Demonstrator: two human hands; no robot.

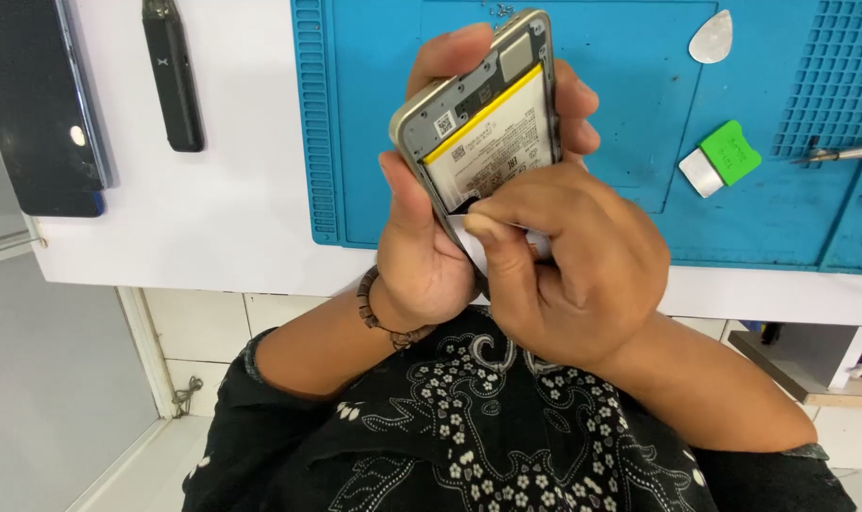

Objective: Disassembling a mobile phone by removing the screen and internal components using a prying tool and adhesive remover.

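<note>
An opened phone with its back removed shows a white battery with a yellow edge. My left hand grips the phone from behind and the left side, fingers curled over its top. My right hand is closed at the phone's lower end, thumb and forefinger pinching a white pull tab at the battery's bottom edge. The phone is held tilted above the near edge of a blue work mat.
On the mat lie a white triangular pick, a green and silver scraper, and a metal tool tip at the right. On the white table left of the mat lie a slim black device and a dark phone.
</note>
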